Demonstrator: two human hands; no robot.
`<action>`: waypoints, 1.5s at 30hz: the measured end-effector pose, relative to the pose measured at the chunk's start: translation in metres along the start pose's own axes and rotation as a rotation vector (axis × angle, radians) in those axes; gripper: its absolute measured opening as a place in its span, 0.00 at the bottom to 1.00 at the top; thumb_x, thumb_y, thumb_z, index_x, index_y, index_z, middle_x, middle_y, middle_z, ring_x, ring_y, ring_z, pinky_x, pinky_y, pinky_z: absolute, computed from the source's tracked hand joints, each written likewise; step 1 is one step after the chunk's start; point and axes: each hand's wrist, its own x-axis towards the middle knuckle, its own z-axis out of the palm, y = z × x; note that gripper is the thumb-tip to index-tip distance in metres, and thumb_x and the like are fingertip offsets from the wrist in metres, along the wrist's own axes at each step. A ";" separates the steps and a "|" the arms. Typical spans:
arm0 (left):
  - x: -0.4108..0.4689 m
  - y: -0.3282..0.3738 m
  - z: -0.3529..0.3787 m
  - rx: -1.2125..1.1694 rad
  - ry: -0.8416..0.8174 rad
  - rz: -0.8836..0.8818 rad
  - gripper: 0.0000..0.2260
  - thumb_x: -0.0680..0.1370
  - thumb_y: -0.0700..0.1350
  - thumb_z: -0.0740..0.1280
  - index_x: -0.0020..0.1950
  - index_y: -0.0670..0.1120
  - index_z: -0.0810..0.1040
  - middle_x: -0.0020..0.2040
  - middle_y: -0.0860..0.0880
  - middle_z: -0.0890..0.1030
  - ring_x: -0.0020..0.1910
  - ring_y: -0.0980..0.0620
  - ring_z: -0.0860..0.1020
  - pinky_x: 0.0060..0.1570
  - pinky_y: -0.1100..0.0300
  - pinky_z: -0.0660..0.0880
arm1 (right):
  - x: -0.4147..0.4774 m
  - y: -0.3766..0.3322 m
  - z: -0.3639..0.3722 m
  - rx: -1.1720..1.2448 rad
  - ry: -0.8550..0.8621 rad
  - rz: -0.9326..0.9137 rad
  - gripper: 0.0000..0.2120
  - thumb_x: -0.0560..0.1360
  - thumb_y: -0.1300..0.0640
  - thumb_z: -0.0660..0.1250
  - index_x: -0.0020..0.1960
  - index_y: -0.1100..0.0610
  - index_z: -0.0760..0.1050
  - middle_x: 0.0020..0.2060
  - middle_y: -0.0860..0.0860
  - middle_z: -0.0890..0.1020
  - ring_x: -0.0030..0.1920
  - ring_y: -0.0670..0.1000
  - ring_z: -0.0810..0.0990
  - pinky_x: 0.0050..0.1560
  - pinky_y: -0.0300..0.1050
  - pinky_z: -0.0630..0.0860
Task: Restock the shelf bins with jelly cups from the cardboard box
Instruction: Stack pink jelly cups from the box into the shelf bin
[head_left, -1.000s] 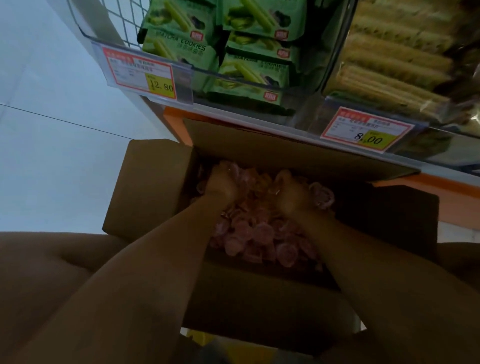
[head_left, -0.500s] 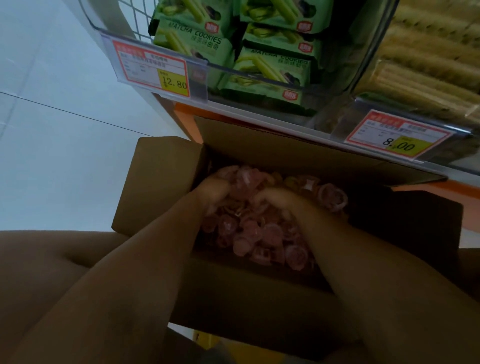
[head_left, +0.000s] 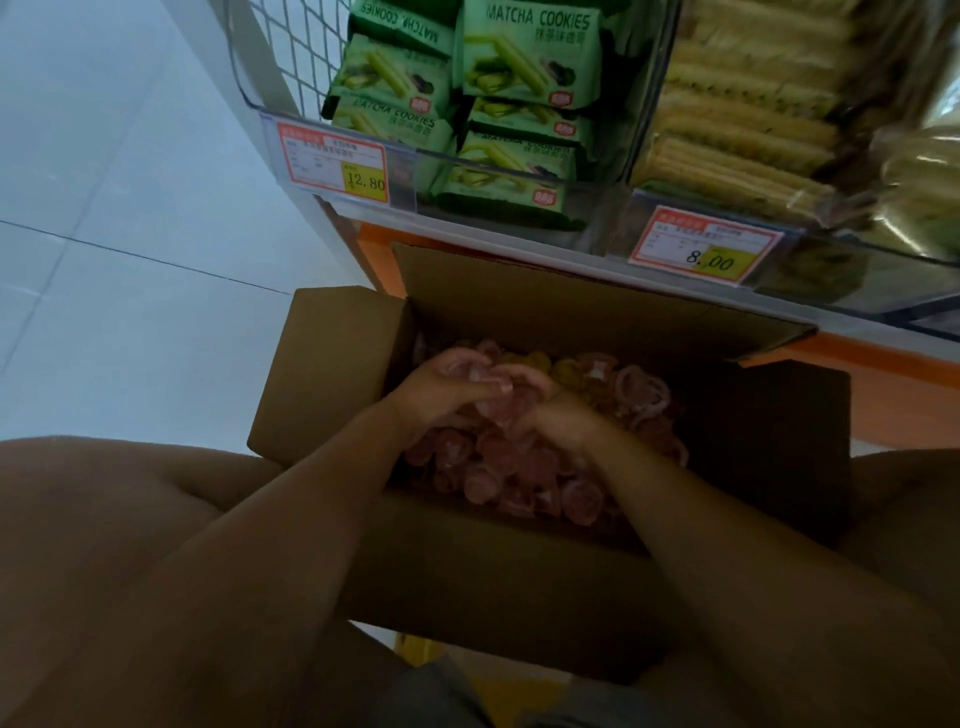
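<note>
— So, where are the hands?
— Both are inside the cardboard box (head_left: 332, 364), pressed together over its middle. The left hand (head_left: 441, 397) curls its fingers round pink jelly cups (head_left: 488, 470). The right hand (head_left: 563, 423) meets it, knuckles up, fingers likewise curled into a cluster of cups.
— And the forearms (head_left: 311, 499)?
— They slope down over the box's near wall, converging.
— The other cups?
— Heaped in the box, with the matcha cookies (head_left: 519, 57) above its far flap.

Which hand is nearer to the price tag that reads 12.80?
Left. The left hand grips jelly cups in the cardboard box, below and right of the price tag; the right hand grips cups beside it, farther right from the tag.
</note>
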 end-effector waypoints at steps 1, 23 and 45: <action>-0.007 0.003 0.002 0.017 -0.036 -0.011 0.20 0.72 0.45 0.76 0.62 0.48 0.77 0.62 0.48 0.78 0.59 0.49 0.78 0.58 0.49 0.78 | -0.011 -0.002 -0.002 -0.026 0.002 -0.017 0.30 0.68 0.77 0.67 0.60 0.47 0.73 0.55 0.47 0.77 0.58 0.51 0.77 0.47 0.41 0.77; -0.125 0.041 0.022 0.373 0.127 0.451 0.18 0.69 0.50 0.78 0.57 0.57 0.79 0.54 0.57 0.80 0.53 0.59 0.78 0.52 0.64 0.77 | -0.140 -0.042 0.000 0.528 -0.097 -0.121 0.24 0.73 0.66 0.66 0.69 0.59 0.69 0.53 0.57 0.81 0.44 0.52 0.81 0.40 0.45 0.75; -0.279 0.248 -0.033 0.107 0.370 0.994 0.20 0.67 0.40 0.79 0.53 0.57 0.82 0.51 0.56 0.83 0.47 0.55 0.82 0.49 0.52 0.82 | -0.271 -0.293 0.046 -0.233 0.246 -0.732 0.09 0.76 0.54 0.70 0.54 0.57 0.79 0.37 0.52 0.82 0.35 0.48 0.80 0.38 0.45 0.76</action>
